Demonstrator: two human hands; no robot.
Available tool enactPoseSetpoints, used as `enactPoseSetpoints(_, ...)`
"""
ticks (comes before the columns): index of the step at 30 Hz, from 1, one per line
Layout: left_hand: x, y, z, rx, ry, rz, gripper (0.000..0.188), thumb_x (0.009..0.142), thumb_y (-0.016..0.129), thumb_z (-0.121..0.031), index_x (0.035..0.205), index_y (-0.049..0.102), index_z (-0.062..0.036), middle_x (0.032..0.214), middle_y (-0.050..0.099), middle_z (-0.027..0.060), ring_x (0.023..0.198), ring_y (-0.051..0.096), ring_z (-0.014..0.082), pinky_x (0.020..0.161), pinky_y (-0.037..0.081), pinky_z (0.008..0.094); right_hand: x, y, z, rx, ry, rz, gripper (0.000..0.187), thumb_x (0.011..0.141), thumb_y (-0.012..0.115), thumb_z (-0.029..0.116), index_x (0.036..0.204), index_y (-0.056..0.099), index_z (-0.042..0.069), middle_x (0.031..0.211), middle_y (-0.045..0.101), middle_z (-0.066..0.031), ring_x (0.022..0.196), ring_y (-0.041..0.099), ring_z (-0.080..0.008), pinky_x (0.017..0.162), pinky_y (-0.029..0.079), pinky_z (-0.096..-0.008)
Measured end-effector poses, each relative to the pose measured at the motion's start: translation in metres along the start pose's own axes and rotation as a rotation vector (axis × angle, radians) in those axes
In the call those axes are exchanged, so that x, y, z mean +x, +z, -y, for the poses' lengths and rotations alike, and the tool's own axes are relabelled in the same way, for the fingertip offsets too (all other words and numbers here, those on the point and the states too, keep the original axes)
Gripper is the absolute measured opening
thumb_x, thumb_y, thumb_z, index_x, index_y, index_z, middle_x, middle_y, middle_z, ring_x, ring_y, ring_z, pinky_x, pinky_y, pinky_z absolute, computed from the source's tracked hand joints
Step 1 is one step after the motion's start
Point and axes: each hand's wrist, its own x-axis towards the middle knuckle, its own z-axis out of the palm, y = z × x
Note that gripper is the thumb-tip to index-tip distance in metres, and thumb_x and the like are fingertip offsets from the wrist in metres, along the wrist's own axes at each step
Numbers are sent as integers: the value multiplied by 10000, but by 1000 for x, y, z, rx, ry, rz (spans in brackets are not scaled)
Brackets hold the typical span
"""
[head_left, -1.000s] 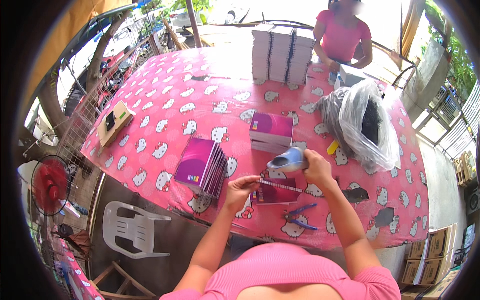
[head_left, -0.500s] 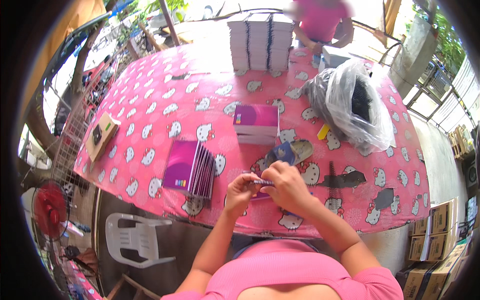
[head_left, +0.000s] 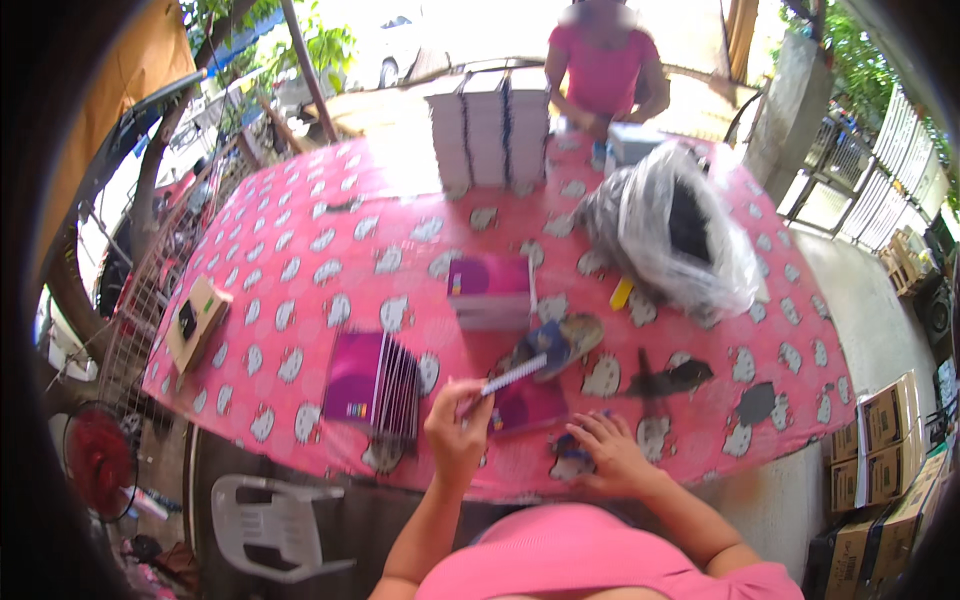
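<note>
So the person's left hand (head_left: 457, 428) is curled shut around the near end of a long thin white strip (head_left: 513, 375), looks like a binding spine, which pokes up and away toward a blue roll-shaped thing (head_left: 556, 345) on the pink patterned table (head_left: 330, 240). The right hand (head_left: 612, 455) lies flat with fingers spread, palm down on the table edge, gripping nothing, fingertips touching some small blue bits too blurry to make out. Between the two hands sits a purple booklet (head_left: 527, 405). Left of that booklet is a fanned stack of purple booklets (head_left: 375, 385), and beyond it another purple stack (head_left: 490, 290). Right of that one, a clear plastic bag (head_left: 680, 235). At the table's far side, tall white stacks (head_left: 490, 130) and another person (head_left: 605, 75) in pink
</note>
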Motion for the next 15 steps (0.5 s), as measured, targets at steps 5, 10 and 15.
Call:
enactPoseSetpoints(5, 2, 9, -14, 196, 258, -51, 159, 799, 716, 33, 931, 637, -10, 860, 646, 92, 829, 631, 195, 910, 485, 373, -26, 30, -12, -127, 226, 65, 492, 828, 648, 324, 1250, 535, 99, 1134, 548, -120, 1103, 495, -312, 906, 358, -443)
enactPoseSetpoints(10, -3, 10, -24, 264, 429, -80, 183, 808, 715, 48, 958, 616, 16, 952, 625, 103, 941, 624, 191, 840, 507, 307, 11, -13, 23, 290, 180, -225, 474, 804, 679, 222, 1233, 551, 67, 1084, 540, -152, 1038, 525, -327, 879, 411, -406)
enactPoseSetpoints(15, -8, 23, -30, 185, 383, -189, 189, 769, 711, 58, 929, 628, 1, 888, 663, 130, 844, 665, 250, 895, 521, 399, 52, -55, 68, 382, 34, -398, 524, 772, 715, 176, 1250, 543, 46, 1087, 538, -167, 1001, 536, -335, 865, 437, -432)
